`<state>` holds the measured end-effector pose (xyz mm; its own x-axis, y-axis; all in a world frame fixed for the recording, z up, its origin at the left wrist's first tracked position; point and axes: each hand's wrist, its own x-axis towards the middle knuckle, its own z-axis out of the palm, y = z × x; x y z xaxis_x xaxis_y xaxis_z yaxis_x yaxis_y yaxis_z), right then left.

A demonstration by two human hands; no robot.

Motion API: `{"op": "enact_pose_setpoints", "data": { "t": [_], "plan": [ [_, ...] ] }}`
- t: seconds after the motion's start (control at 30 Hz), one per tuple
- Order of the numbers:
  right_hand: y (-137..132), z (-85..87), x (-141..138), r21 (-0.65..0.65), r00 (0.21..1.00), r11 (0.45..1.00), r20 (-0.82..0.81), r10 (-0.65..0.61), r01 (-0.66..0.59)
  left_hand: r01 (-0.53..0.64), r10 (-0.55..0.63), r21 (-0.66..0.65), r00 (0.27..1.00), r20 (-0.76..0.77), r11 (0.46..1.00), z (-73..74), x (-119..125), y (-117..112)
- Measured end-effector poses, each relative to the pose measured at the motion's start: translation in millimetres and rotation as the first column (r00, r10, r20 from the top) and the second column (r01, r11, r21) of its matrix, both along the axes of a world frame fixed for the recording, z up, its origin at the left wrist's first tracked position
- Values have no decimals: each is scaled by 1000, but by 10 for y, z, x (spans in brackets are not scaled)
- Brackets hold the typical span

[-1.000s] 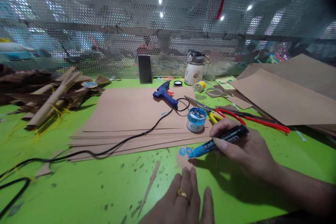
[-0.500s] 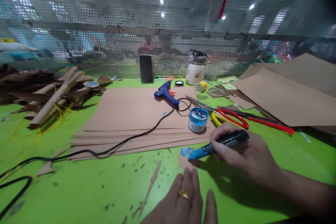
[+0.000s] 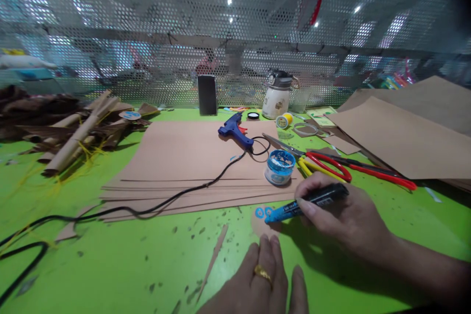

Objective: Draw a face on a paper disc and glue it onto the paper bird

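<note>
My right hand (image 3: 342, 221) grips a black marker (image 3: 320, 197) whose front end is smeared blue. Its tip touches a small round piece of brown paper (image 3: 260, 225) that bears two blue rings. With fingers stretched out, my left hand (image 3: 261, 279) lies flat on the green table, fingertips on the lower edge of that paper. Just beyond the marker stands an open jar of blue paint (image 3: 279, 168). Red-handled scissors (image 3: 327, 164) and a yellow handle lie behind my right hand.
A blue glue gun (image 3: 236, 131) rests on stacked brown paper (image 3: 176, 147), its black cord (image 3: 169, 200) running left. Paper rolls (image 3: 79, 135) lie at left, large brown sheets (image 3: 397, 137) at right. A phone (image 3: 207, 95) and a bottle (image 3: 276, 98) stand before the perforated metal screen (image 3: 147, 54).
The marker tip has shifted very slightly on the round paper. The whole view has drifted a little; both hands keep nearly the same pose.
</note>
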<state>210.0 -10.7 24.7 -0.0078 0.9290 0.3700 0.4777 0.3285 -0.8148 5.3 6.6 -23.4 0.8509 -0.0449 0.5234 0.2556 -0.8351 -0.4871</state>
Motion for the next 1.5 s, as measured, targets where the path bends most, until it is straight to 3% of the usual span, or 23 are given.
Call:
{"op": "enact_pose_setpoints", "data": {
  "t": [0.13, 0.3, 0.37, 0.47, 0.57, 0.7, 0.87, 1.5],
  "plan": [
    [23, -6, 2, -11, 1000, 1000, 3, -15, 15, 5, -6, 27, 1000, 4, 1000, 37, -13, -5],
    [24, 4, 3, -37, 1000, 999, -4, -13, 13, -61, 56, -35, 988, -143, 998, 143, -34, -47],
    [14, 7, 0, -33, 1000, 999, -9, -9, 8, -62, 59, -29, 992, -109, 998, 157, -25, -53],
    [0, 11, -8, -20, 1000, 1000, -3, 3, -3, -19, 18, 30, 1000, 16, 999, 132, 0, -41],
    [-13, 11, -12, 13, 1000, 1000, 24, 0, 0, -33, 33, -6, 998, -59, 999, 74, 15, -20],
    [-23, -2, -2, 41, 1000, 999, 29, 1, -2, -23, 21, 26, 997, 75, 999, 13, 15, -17],
    [-6, -18, 6, 32, 1000, 999, -17, -25, 26, -29, 29, 2, 998, -49, 1000, 75, -3, -33],
    [-15, 14, -11, 10, 1000, 1000, 15, -19, 19, -39, 36, 27, 994, 100, 999, -42, 42, -29]
  ]
}}
